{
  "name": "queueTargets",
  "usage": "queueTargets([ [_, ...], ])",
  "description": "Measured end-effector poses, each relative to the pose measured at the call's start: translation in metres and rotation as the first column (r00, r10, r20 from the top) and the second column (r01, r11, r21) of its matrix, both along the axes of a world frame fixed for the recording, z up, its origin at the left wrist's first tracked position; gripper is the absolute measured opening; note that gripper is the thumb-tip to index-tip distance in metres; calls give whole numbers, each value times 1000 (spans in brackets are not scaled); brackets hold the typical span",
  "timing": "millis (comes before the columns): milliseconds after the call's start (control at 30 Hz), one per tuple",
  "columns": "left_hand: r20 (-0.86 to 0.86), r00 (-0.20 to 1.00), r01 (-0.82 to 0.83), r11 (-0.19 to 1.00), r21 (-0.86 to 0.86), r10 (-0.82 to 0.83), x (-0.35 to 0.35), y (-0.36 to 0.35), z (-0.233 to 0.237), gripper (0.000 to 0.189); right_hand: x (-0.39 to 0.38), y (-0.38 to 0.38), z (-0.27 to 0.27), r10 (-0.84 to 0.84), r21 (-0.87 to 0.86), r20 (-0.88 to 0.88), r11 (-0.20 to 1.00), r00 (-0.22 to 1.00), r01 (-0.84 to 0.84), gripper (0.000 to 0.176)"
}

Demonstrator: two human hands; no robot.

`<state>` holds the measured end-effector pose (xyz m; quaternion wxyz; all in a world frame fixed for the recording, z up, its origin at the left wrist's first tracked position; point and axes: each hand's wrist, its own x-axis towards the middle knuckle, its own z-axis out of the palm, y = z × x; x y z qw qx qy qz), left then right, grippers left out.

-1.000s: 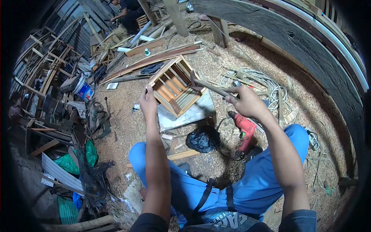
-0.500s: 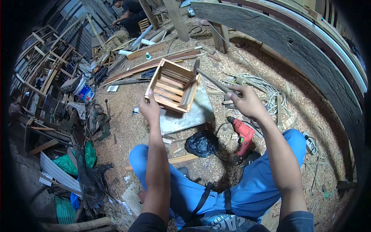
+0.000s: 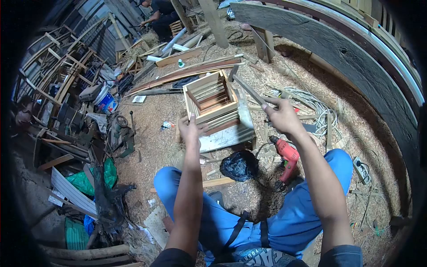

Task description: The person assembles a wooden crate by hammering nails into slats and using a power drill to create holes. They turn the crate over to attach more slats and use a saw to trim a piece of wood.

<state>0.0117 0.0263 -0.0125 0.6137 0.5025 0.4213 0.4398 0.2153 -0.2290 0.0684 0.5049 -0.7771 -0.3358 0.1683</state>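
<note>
A slatted wooden crate stands on a pale board on the ground, its open side facing up and toward the camera. At the crate's near left corner is my left hand, thumb on the rim and fingers along the side. My right hand is wrapped round the handle of a hammer. The hammer's head is up at the crate's right far corner; whether it touches the wood I cannot tell.
A red drill and a black plastic bag lie between the board and my legs. Coiled cable is at the right. Scrap wood lies to the left. A person crouches at the far back.
The crate has turned and tipped, so its slatted near side now shows. My left hand has shifted along the rim. The camera view has moved slightly.
</note>
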Motion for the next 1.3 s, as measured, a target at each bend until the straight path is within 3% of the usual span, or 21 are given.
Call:
queueTargets([
  [33, -2, 1000, -2, 1000, 2, 2, -5, 6, 0, 40, -3, 3, -1, -4, 7, -47, 1000, 999, 4, 38],
  [200, -365, 919, 134, 989, -65, -149, -16, 34, 25, 51, -11, 21, -6, -78, -56, -197, 996, 977, 68, 39],
  [233, -409, 907, 96, 995, -33, -101, -13, 34, 35, 55, -17, 22, 5, -116, -116, -333, 990, 936, 81, 38],
  [400, -512, 841, 198, 980, -13, -177, -7, 81, 38, 51, -28, 47, -10, -212, 11, -288, 974, 934, 225, 39],
  [467, -563, 812, 225, 973, 61, -152, -4, 98, 35, 52, -27, 66, -28, -239, -3, -409, 965, 881, 261, 38],
  [500, -577, 804, 233, 969, 80, -146, -2, 104, 34, 53, -29, 78, -36, -247, 90, -315, 954, 916, 287, 39],
  [600, -540, 830, 265, 950, 166, -137, 4, 121, 24, 57, -32, 98, -56, -190, 123, -451, 954, 872, 272, 41],
  [667, -556, 825, 264, 938, 224, -99, 12, 139, 13, 57, -32, 116, -81, -220, 147, -399, 943, 890, 299, 40],
  [733, -406, 900, 293, 912, 286, -161, 24, 142, 9, 57, -42, 120, -74, -246, 174, -423, 923, 872, 344, 39],
  [800, -367, 910, 308, 909, 282, -195, 34, 159, 5, 56, -45, 123, -75, -259, 111, -456, 932, 851, 344, 50],
  [867, -522, 844, 421, 754, 504, -122, 37, 184, -8, 52, -46, 131, -89, -274, 159, -474, 908, 837, 387, 52],
  [900, -516, 848, 415, 758, 504, -121, 37, 174, 0, 52, -46, 131, -86, -247, 150, -491, 921, 836, 360, 54],
  [967, -399, 875, 413, 854, 316, -275, 40, 142, 26, 47, -46, 130, -82, -256, 125, -484, 926, 837, 356, 53],
  [1100, -314, 898, 418, 820, 390, -309, 37, 174, -2, 38, -42, 129, -82, -213, 153, -457, 938, 863, 312, 45],
  [1233, -252, 936, 322, 885, 336, -245, 25, 172, 4, 25, -42, 121, -64, -218, 129, -460, 943, 861, 308, 41],
  [1300, -230, 952, 278, 882, 379, -201, 15, 163, 14, 18, -37, 116, -50, -221, -1, -490, 968, 843, 252, 40],
])
